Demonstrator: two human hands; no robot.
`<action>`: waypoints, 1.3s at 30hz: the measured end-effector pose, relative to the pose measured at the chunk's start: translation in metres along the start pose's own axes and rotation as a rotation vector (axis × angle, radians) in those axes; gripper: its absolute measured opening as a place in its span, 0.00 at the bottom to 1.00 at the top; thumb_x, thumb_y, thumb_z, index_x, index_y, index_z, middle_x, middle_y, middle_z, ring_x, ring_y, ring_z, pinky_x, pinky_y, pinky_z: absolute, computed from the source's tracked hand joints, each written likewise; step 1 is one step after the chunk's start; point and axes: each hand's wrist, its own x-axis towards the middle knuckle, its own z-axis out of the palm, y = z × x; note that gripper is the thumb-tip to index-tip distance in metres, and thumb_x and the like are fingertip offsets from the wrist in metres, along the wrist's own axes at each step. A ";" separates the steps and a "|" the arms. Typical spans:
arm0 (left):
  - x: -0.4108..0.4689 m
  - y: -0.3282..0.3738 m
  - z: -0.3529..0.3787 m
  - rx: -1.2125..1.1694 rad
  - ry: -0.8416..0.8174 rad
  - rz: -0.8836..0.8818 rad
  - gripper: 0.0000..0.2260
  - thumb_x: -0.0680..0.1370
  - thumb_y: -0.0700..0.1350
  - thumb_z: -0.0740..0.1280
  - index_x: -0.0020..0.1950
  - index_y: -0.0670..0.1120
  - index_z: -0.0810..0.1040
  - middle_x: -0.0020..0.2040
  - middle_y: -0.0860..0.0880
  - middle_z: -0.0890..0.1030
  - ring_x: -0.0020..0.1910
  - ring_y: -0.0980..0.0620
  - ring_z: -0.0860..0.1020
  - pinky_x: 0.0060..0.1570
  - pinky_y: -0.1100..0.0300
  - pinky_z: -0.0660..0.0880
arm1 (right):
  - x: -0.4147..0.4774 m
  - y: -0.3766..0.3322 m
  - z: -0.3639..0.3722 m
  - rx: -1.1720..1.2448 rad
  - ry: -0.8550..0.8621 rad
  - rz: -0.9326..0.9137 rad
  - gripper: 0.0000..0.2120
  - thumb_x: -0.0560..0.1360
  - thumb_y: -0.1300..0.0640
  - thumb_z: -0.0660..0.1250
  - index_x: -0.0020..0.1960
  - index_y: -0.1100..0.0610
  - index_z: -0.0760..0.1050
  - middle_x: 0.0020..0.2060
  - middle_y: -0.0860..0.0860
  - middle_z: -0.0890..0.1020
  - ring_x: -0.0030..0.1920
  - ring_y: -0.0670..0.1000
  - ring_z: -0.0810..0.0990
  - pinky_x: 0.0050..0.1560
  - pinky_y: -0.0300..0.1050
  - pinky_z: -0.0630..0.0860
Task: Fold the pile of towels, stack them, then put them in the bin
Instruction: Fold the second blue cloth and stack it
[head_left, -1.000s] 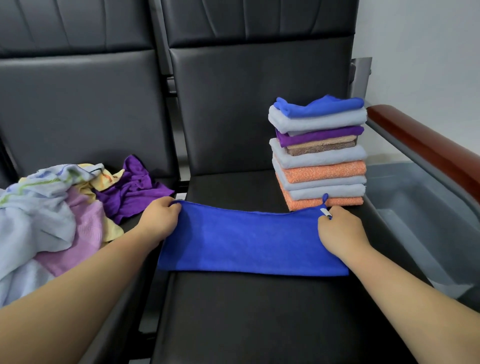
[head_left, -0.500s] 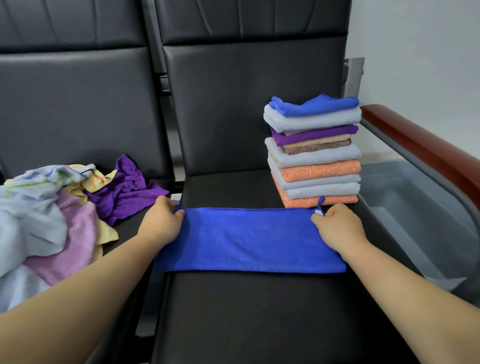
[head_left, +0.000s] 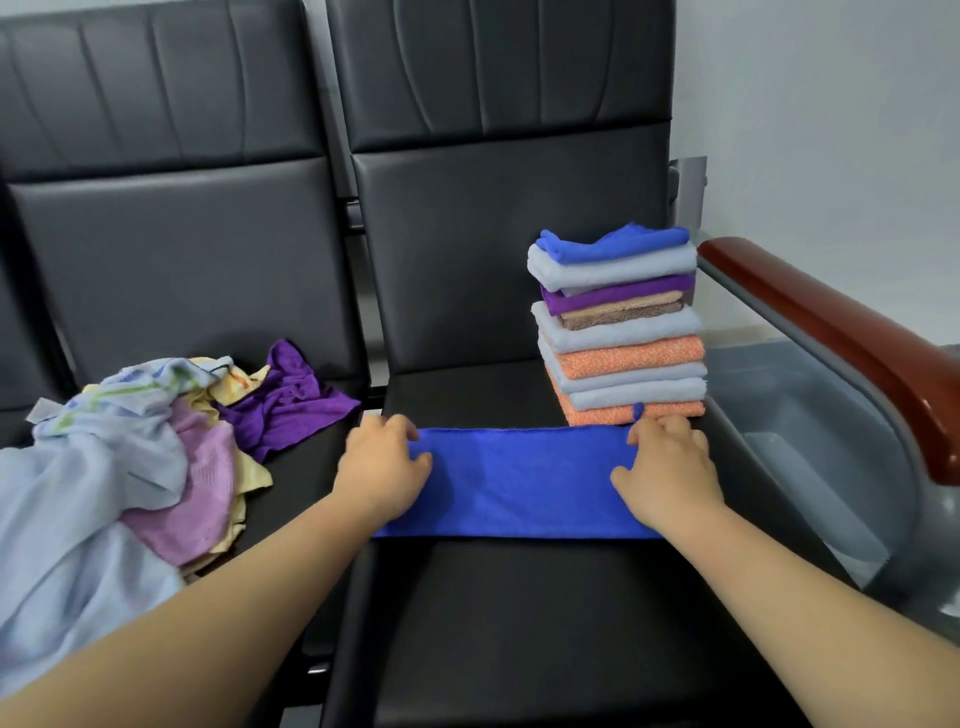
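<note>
A blue towel (head_left: 519, 483), folded into a long strip, lies flat across the black seat (head_left: 519, 623). My left hand (head_left: 383, 470) rests on its left end and my right hand (head_left: 667, 470) on its right end. Both thumbs lie spread on top of the cloth. Just behind my right hand stands the stack of folded towels (head_left: 623, 332), in orange, grey, brown, purple and blue. The pile of unfolded towels (head_left: 130, 457) covers the seat to the left. The grey bin (head_left: 810, 457) sits low at the right, beyond the armrest.
A crumpled purple towel (head_left: 291, 400) lies at the pile's near edge, close to my left hand. A red-brown wooden armrest (head_left: 831, 332) on a metal frame runs along the right side between seat and bin. Black seat backs rise behind.
Both hands have let go of the towel's far corners and moved inward onto its ends. The towel strip lies slightly farther back, close against the stack's base.
</note>
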 end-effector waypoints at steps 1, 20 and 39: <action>-0.004 0.005 0.003 -0.044 -0.041 0.049 0.10 0.79 0.51 0.67 0.59 0.51 0.75 0.58 0.48 0.75 0.57 0.46 0.76 0.58 0.50 0.75 | -0.002 -0.001 0.000 -0.041 -0.010 -0.047 0.14 0.78 0.52 0.69 0.63 0.51 0.73 0.61 0.52 0.72 0.60 0.54 0.70 0.58 0.48 0.75; -0.035 0.040 0.035 0.088 -0.226 0.150 0.25 0.78 0.56 0.67 0.74 0.54 0.69 0.68 0.48 0.66 0.67 0.44 0.70 0.66 0.51 0.69 | -0.058 -0.013 -0.008 0.034 -0.399 -0.433 0.10 0.78 0.52 0.64 0.46 0.48 0.84 0.44 0.42 0.81 0.47 0.45 0.79 0.53 0.47 0.78; -0.113 0.034 0.017 -0.143 -0.419 0.356 0.06 0.74 0.44 0.76 0.48 0.52 0.82 0.43 0.57 0.82 0.42 0.59 0.81 0.45 0.68 0.77 | -0.052 -0.004 -0.008 0.112 -0.553 -0.411 0.08 0.81 0.51 0.64 0.55 0.40 0.80 0.50 0.40 0.81 0.51 0.41 0.79 0.55 0.38 0.74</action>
